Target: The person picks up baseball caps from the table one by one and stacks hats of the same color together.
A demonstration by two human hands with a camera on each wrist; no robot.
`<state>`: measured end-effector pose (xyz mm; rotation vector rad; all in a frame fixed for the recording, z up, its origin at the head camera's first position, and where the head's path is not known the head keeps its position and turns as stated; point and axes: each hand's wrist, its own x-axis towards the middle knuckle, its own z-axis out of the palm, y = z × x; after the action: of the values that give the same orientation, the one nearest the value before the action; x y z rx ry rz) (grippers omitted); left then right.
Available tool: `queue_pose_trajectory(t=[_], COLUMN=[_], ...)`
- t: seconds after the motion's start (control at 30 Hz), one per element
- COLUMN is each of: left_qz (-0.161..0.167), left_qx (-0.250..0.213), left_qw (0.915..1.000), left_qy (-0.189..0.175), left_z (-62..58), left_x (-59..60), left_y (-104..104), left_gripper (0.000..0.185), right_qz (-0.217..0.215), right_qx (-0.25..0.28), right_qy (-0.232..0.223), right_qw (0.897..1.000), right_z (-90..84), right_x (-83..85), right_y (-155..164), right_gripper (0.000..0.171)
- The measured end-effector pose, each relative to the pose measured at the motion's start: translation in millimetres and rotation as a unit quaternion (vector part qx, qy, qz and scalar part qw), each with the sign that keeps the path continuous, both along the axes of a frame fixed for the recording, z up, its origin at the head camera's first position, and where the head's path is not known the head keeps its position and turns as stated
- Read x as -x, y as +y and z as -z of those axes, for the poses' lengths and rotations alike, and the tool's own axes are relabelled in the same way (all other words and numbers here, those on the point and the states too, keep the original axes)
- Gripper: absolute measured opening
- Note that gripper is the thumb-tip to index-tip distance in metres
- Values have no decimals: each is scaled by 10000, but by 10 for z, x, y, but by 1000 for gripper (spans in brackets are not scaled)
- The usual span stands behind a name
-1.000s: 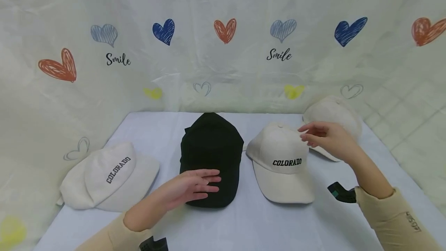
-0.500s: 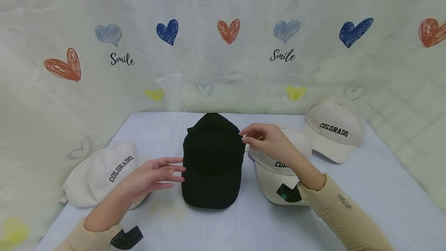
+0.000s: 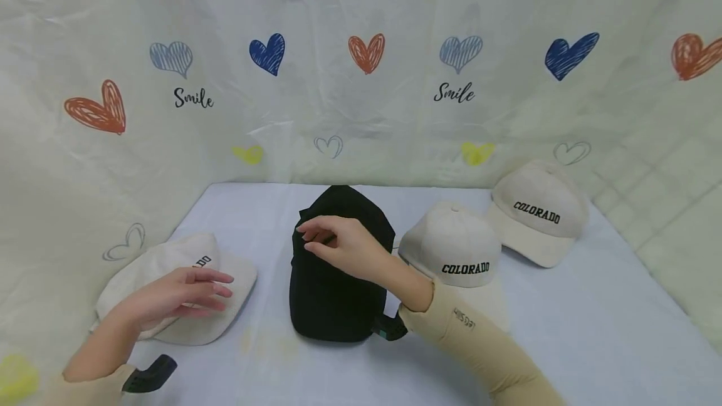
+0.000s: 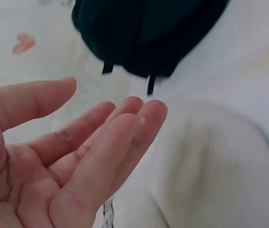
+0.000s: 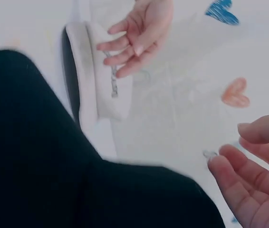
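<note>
The left hand hung over the leftmost white cap, its fingers nearly straight and grasping nothing, while the right hand hovered over the black cap, thumb and forefinger bent toward each other with nothing between them. The leftmost white cap lay on the left part of the table, turned so that its lettering ran aslant and its brim pointed toward the black cap, which sat mid-table with its bill toward the person. Whether the left fingers brushed the fabric was hard to judge in the head view, though the left wrist view suggested a gap. With both hands unladen above the caps, good handling seemed to call for high wrists, since the right sleeve passed in front of the middle white cap and could have nudged it. The crowns looked soft and likely to dent, so a light pinch at the firmer edge of a bill seemed the safer hold. The narrow straps on the black cap were best left clear of the fingers. The rear white cap stood well apart from both hands.
</note>
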<state>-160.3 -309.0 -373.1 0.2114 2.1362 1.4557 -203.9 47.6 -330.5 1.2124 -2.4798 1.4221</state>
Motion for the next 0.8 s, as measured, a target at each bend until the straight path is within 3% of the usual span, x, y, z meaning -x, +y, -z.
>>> queue_pose_trajectory(t=[0.23, 0.4, 0.7, 0.8], left_qz=[-85, -196, -389, -487], left_qx=[234, 510, 217, 357], left_qw=[9996, 9984, 9984, 9975], left_qy=[-135, -128, -357, -375], left_z=[123, 187, 329, 330], left_x=[-111, -201, -467, -515], left_y=[-433, -651, -965, -1008], left_gripper=[47, 45, 40, 41], right_qz=[-98, 72, 301, 353], right_qx=[-534, -1144, -2460, -2829], right_qy=[31, -237, -403, -512], right_qw=[9985, 9931, 9680, 9571], right_z=[21, 3, 109, 154], right_x=[-41, -51, 1, 28], right_y=[-471, -817, -1366, -1524], right_gripper=[34, 41, 51, 54])
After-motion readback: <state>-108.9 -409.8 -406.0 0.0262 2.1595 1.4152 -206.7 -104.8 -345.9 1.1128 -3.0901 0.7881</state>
